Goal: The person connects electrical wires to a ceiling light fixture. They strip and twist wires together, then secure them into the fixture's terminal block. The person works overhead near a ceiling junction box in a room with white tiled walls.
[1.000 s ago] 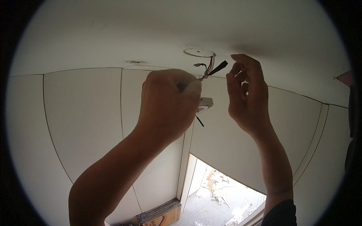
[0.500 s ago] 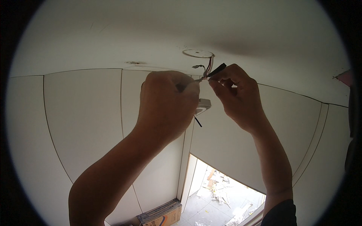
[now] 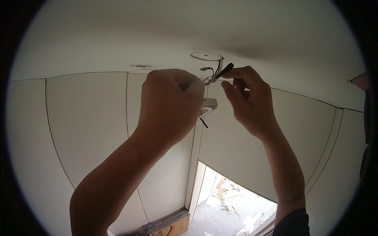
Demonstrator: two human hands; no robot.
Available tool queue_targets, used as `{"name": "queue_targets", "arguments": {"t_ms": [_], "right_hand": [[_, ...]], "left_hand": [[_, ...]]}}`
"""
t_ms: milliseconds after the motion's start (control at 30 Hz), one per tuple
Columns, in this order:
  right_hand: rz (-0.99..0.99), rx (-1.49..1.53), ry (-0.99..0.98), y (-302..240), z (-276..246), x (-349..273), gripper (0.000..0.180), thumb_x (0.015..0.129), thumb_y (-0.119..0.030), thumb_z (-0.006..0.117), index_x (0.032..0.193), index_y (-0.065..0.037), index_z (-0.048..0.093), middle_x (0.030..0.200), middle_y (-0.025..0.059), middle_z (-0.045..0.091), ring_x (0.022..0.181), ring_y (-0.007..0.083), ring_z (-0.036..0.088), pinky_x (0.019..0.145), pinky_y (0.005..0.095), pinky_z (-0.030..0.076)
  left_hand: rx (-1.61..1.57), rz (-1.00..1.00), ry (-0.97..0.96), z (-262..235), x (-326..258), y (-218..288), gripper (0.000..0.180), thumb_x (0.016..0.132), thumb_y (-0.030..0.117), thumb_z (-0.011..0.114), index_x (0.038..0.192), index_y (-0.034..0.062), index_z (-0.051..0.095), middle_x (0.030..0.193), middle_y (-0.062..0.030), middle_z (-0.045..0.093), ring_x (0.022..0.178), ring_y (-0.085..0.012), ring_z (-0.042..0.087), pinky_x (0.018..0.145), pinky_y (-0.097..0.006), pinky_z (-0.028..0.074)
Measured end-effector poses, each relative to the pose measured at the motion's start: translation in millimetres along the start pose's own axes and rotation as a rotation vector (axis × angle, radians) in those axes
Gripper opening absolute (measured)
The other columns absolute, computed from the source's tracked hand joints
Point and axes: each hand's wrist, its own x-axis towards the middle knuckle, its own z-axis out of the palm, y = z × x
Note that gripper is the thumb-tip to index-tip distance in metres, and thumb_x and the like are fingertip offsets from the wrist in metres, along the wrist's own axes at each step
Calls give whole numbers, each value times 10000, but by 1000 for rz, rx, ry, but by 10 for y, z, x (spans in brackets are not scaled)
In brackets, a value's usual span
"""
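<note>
Left hand [image 3: 173, 100] hides its own fingertips!
Behind it, the pale fixture [image 3: 210, 103] is partly covered; beside this hand, the wire junction [image 3: 213, 80] is too small to read; below, a carton [image 3: 178, 227] runs off the edge.

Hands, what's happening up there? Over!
Left hand: closed on wires. Right hand: open at black strip. Wires: hanging below ceiling disc. White fixture: partly behind left hand.
</note>
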Motion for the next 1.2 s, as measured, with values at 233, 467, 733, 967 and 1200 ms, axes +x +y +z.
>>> {"name": "queue_targets", "arguments": {"t_ms": [233,467,733,967,1200], "right_hand": [[-77,10,-13,31,45,11,120,983,-69,727,1100,-45,718,942,34,609,696,86,469,620,271,421],[4,91,-47,26,65,13,86,989,-92,746,1054,-38,733,964,39,626,707,77,484,616,271,421],[64,129,-8,107,107,36,167,998,-161,762,1020,3,734,789,18,666,632,54,472,571,277,399],[464,398,-130,-106,-2,72,247,1012,-208,739,1051,35,754,732,16,661,601,55,492,536,248,390],[-246,-187,246,77,-61,-52,112,931,-99,791,1003,-37,732,918,65,684,700,113,604,527,277,474]], "left_hand": [[34,31,-36,34,17,-67,241,945,150,715,1004,-73,783,813,-151,763,668,-160,693,607,-316,561],[21,18,-54,41,2,-66,233,940,140,711,991,-75,784,804,-142,762,662,-150,687,603,-314,556],[40,47,-44,88,-4,-84,227,940,135,700,983,-70,789,788,-134,762,658,-140,686,599,-314,556],[67,40,-68,62,-30,-31,239,940,146,699,979,-72,788,775,-130,757,656,-145,686,604,-319,559],[69,28,-52,59,-33,35,215,872,107,632,767,-45,741,639,-160,706,593,-253,696,648,-391,567]]}}
